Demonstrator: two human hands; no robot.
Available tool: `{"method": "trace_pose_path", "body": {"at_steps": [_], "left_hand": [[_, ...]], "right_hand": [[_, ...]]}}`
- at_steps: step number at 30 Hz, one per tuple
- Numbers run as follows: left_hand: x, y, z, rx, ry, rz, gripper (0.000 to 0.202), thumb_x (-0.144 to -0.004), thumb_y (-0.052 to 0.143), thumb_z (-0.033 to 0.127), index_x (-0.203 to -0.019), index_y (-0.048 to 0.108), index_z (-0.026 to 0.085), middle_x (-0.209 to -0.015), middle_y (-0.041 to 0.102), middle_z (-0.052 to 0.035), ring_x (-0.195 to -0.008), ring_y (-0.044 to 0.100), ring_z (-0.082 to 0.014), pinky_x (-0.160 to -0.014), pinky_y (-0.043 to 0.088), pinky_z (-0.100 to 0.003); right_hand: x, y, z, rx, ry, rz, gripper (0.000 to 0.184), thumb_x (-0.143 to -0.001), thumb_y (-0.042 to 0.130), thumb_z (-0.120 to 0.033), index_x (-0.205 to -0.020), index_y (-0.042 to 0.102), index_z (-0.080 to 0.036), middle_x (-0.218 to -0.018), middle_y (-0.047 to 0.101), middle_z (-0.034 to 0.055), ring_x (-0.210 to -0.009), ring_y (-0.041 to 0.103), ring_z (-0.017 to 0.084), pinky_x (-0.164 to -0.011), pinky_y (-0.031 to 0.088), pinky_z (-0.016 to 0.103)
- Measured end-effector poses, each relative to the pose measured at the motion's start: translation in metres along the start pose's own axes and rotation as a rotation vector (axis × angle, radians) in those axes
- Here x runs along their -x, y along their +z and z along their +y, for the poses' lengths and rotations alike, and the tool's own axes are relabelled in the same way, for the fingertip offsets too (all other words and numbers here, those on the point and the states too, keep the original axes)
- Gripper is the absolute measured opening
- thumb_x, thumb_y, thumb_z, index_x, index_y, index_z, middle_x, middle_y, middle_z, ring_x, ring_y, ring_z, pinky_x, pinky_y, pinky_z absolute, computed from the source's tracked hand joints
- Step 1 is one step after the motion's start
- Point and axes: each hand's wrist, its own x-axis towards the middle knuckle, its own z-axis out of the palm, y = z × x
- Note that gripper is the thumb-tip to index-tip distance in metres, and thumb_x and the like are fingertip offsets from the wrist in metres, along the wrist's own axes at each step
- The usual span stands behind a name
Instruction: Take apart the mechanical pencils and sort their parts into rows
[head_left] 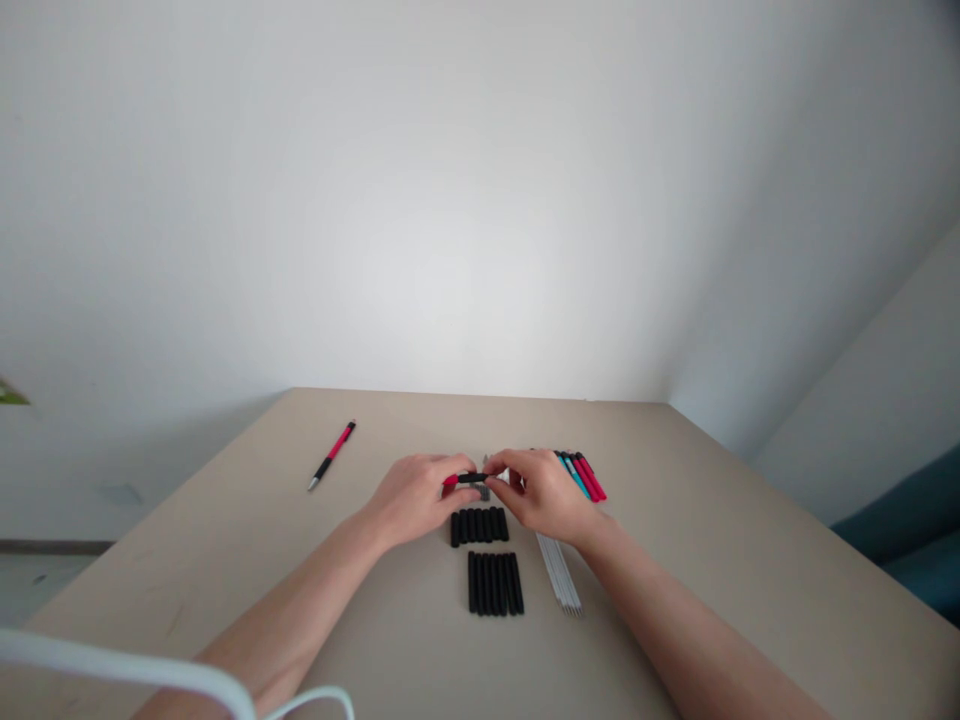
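A red pen barrel with a black grip (pixel 471 479) is held level between my two hands above the table. My left hand (pixel 418 492) is closed around its red end. The fingertips of my right hand (pixel 546 494) pinch at the black end; whether they also hold a small part there is hidden. Small grey pieces (pixel 484 493) lie partly covered just beneath. Nearer to me are a row of short black tubes (pixel 479 526) and a row of longer black ones (pixel 496 584). White refills (pixel 559 575) lie fanned below my right wrist.
Red and teal pen barrels (pixel 589 477) lie beside my right hand, partly hidden by it. A whole red and black pen (pixel 332 455) rests at the left of the beige table (pixel 247 530). A white cable-like band (pixel 135 665) crosses the lower left. The wall (pixel 465 220) borders the back edge.
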Motion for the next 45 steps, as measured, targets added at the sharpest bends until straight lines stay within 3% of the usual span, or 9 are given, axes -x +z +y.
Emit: {"method": "trace_pose_path", "body": {"at_steps": [14,31,35,37,41,45], "left_hand": [[0.0,0.002,0.0,0.029,0.025,0.025,0.022,-0.09,0.043,0.036,-0.085,0.06,0.024,-0.074,0.065,0.0017,-0.065,0.056,-0.0133,-0.062,0.038,-0.022],[-0.001,0.001,-0.001,-0.007,0.042,0.012,0.023,-0.091,0.039,0.032,-0.082,0.058,0.023,-0.068,0.061,0.0016,-0.062,0.054,-0.0137,-0.057,0.033,-0.023],[0.0,0.0,-0.002,-0.01,0.02,0.014,0.025,-0.092,0.038,0.033,-0.08,0.058,0.023,-0.066,0.06,0.002,-0.059,0.052,-0.0136,-0.057,0.032,-0.023],[0.0,-0.001,-0.001,-0.009,0.012,0.016,0.027,-0.092,0.036,0.033,-0.078,0.058,0.023,-0.065,0.059,0.0018,-0.058,0.051,-0.0137,-0.056,0.031,-0.024],[0.0,-0.003,-0.001,-0.005,0.003,0.009,0.028,-0.091,0.036,0.032,-0.076,0.057,0.022,-0.063,0.058,0.0019,-0.058,0.051,-0.014,-0.055,0.03,-0.024],[-0.001,-0.003,-0.001,0.0,-0.01,0.001,0.028,-0.091,0.036,0.031,-0.074,0.056,0.022,-0.062,0.057,0.0018,-0.056,0.05,-0.014,-0.054,0.028,-0.024]], "right_hand": [[-0.001,0.005,0.0,-0.038,0.017,0.027,0.01,-0.08,0.054,-0.019,-0.084,0.063,-0.017,-0.055,0.055,-0.0038,-0.048,0.046,0.007,-0.052,0.034,0.019],[-0.001,0.001,0.001,-0.006,0.019,0.057,0.013,-0.082,0.052,-0.023,-0.086,0.064,-0.019,-0.066,0.063,-0.0006,-0.05,0.049,0.009,-0.053,0.036,0.021],[-0.001,-0.009,0.018,0.094,0.111,0.206,0.016,-0.083,0.049,-0.024,-0.087,0.063,-0.019,-0.076,0.067,0.0017,-0.057,0.054,0.011,-0.058,0.039,0.022],[-0.001,-0.013,0.028,0.173,0.207,0.219,0.017,-0.081,0.05,-0.024,-0.088,0.064,-0.02,-0.081,0.068,0.0024,-0.063,0.058,0.013,-0.061,0.041,0.024],[-0.002,-0.015,0.038,0.28,0.376,0.132,0.018,-0.078,0.051,-0.021,-0.085,0.068,-0.021,-0.083,0.07,0.0029,-0.078,0.062,0.018,-0.068,0.042,0.026],[-0.002,-0.014,0.038,0.289,0.421,0.069,0.019,-0.077,0.051,-0.018,-0.084,0.069,-0.021,-0.083,0.07,0.0034,-0.08,0.063,0.018,-0.069,0.042,0.026]]}}
